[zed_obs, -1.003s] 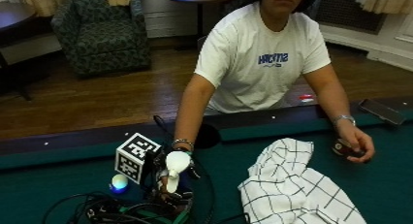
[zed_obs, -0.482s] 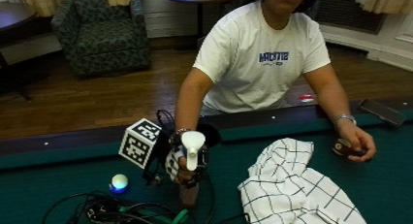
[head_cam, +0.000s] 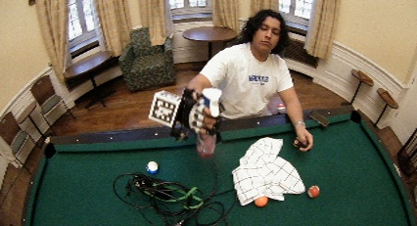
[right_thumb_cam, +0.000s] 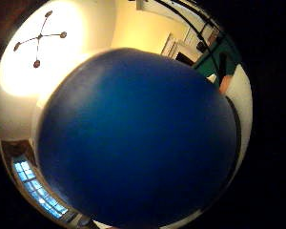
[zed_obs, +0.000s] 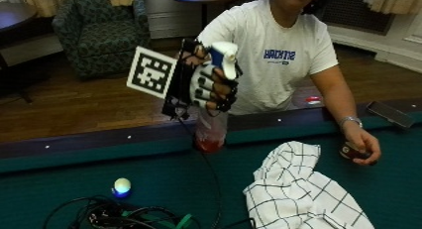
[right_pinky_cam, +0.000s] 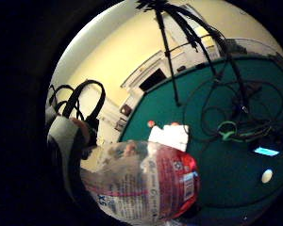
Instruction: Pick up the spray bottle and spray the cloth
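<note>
My gloved right hand [zed_obs: 210, 86] grips the spray bottle [zed_obs: 212, 126] by its neck and holds it in the air above the green table [zed_obs: 165, 174], upright. The bottle is clear with a red label [right_pinky_cam: 172, 181], a white head [zed_obs: 225, 51] and a blue trigger. Its blue part [right_thumb_cam: 138, 138] fills the thumb side palm view. The white cloth with black checks [zed_obs: 300, 197] lies crumpled on the felt below and to the right of the bottle. In the wide view the cloth [head_cam: 266, 171] lies in the table's middle.
A tangle of black cables with a green strap [zed_obs: 125, 218] lies at the front left, beside a white ball [zed_obs: 122, 185]. The person's bare left hand [zed_obs: 361, 148] rests on the felt near the cloth. Two orange balls [head_cam: 287, 196] lie by the cloth's near edge.
My hand has lifted the spray bottle from near the table's surface up to chest height. The cloth and the bare hand have stayed put.
</note>
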The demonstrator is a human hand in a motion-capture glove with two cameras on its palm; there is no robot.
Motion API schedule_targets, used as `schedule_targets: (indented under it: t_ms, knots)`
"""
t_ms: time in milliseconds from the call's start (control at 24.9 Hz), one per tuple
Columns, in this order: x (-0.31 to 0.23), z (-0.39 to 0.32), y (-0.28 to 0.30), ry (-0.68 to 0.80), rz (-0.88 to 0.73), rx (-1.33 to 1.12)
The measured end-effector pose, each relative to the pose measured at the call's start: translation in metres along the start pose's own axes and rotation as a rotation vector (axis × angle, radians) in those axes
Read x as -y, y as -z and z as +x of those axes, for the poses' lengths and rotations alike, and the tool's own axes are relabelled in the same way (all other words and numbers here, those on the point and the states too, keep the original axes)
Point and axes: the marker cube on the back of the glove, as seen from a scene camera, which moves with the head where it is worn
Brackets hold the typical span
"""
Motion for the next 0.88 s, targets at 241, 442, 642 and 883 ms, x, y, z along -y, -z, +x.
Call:
schedule_targets:
  t_ms: [241, 442, 642, 883]
  knots:
    - [0.030, -0.076, -0.030, 0.018, -0.179, -0.002]
    - [0.027, -0.071, -0.106, -0.202, -0.424, -0.076]
    - [-0.002, -0.042, -0.172, -0.471, -0.590, -0.141]
    - [-0.056, 0.014, -0.232, -0.679, -0.806, -0.309]
